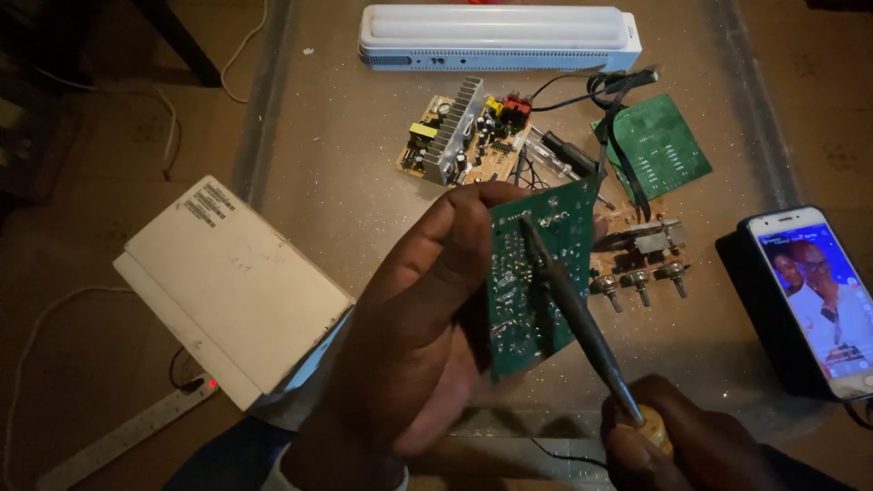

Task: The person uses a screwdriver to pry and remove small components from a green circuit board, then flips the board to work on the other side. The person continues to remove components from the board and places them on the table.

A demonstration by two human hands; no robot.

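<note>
My left hand holds a green circuit board upright by its left edge, solder side toward me. My right hand, at the bottom right, grips the handle of a soldering iron. The iron's dark shaft slants up and left, and its tip rests against the upper part of the green board. Both hands hover over a glass table.
A white tube lamp lies at the table's far edge. A brown board with a heat sink, another green board, and a board with knobs lie behind. A lit phone rests right; a white box and power strip left.
</note>
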